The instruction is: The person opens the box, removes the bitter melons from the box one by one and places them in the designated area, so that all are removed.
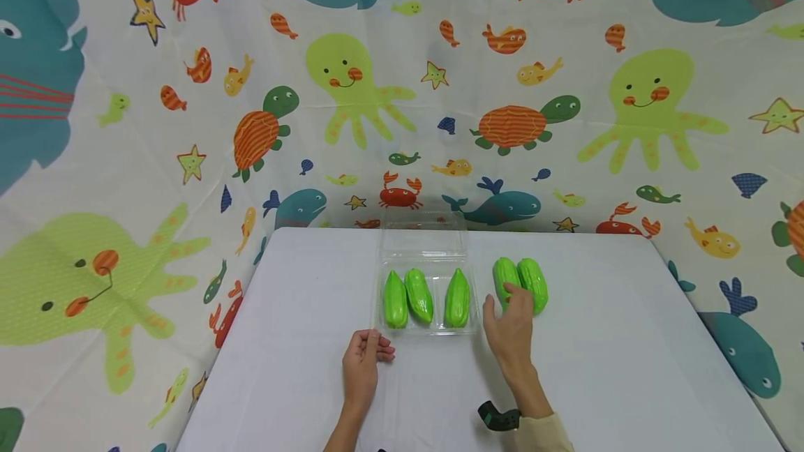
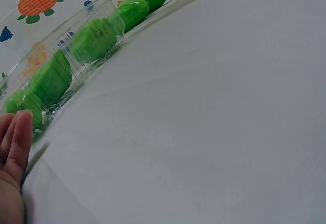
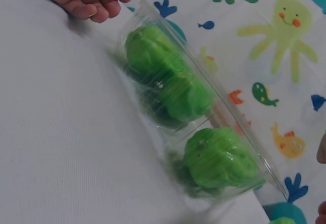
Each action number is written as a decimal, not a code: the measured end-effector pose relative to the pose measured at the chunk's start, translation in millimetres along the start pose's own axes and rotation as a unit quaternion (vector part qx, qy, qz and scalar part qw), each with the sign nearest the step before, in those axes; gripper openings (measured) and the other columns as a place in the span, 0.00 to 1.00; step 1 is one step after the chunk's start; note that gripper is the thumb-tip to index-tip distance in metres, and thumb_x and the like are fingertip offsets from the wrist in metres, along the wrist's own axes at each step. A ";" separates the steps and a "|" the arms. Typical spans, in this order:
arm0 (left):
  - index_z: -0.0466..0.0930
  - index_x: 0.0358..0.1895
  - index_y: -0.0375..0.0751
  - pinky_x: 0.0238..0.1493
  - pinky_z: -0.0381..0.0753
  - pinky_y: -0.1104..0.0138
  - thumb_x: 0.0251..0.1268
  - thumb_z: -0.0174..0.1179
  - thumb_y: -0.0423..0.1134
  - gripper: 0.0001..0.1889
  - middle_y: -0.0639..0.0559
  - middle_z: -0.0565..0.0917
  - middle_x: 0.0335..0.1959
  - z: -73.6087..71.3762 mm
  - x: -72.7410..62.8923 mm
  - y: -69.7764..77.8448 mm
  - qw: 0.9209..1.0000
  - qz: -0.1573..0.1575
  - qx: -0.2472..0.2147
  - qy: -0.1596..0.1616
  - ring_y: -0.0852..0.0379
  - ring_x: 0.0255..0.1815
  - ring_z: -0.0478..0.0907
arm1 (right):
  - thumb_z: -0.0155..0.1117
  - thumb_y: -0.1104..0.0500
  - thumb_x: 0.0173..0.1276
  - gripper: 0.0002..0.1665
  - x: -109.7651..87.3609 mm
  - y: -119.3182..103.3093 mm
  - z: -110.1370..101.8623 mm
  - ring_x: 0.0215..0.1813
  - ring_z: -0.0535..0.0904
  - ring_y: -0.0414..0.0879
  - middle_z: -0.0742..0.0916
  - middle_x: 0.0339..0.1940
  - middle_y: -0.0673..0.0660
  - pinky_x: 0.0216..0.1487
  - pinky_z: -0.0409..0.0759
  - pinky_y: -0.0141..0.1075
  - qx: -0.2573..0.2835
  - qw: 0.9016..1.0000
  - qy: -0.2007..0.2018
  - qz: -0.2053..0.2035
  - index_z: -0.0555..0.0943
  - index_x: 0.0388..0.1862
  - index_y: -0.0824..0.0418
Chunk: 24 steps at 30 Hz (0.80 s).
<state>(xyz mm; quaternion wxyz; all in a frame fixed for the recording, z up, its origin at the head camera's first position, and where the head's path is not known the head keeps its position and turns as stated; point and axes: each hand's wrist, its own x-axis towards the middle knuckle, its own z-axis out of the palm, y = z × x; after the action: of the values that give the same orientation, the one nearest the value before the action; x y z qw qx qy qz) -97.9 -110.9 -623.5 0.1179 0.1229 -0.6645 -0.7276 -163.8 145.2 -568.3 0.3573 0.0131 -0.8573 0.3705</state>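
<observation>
A clear plastic clamshell box (image 1: 427, 332) stands with its lid (image 1: 423, 236) raised. Three bright green, ridged, tapered toy vegetables lie inside: two close together at the left, one (image 1: 457, 300) at the right. At the box's front left corner, my left hand (image 1: 363, 361) pinches the rim between thumb and finger, its other fingers loosely curled. To the right of the box, two more green toy vegetables (image 1: 534, 284) lie side by side on the table. My right hand (image 1: 511, 330) reaches over the nearer one, thumb and fingers spread apart, partly covering it.
A white cloth covers the table (image 1: 603, 368). Behind and beside it hangs a curtain (image 1: 389, 12) printed with sea animals. A dark strap device (image 1: 498, 417) is worn on the right wrist, by a beige sleeve (image 1: 543, 434).
</observation>
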 end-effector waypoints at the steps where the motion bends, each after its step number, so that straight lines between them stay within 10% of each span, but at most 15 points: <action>1: 0.75 0.43 0.30 0.33 0.91 0.63 0.78 0.54 0.44 0.16 0.36 0.84 0.34 0.0 0.1 -0.1 1.000 0.000 0.001 0.000 0.56 0.29 0.86 | 0.68 0.67 0.60 0.21 -0.3 -0.7 0.5 0.45 0.78 0.63 0.80 0.45 0.71 0.41 0.79 0.45 0.000 1.000 -0.002 0.000 0.76 0.51 0.77; 24: 0.75 0.44 0.29 0.33 0.91 0.64 0.78 0.53 0.41 0.14 0.34 0.84 0.35 1.2 -0.7 2.6 1.000 -0.008 0.001 0.005 0.55 0.29 0.86 | 0.68 0.67 0.60 0.21 -6.0 -7.0 5.9 0.43 0.78 0.59 0.80 0.46 0.69 0.38 0.81 0.45 -0.007 1.000 -0.017 -0.021 0.76 0.51 0.74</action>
<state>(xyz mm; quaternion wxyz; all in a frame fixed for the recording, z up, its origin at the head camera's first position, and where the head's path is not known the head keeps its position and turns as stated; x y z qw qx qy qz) -97.7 -109.7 -620.8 0.1149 0.1318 -0.6634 -0.7276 -160.9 134.9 -570.4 0.3502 0.0352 -0.8654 0.3568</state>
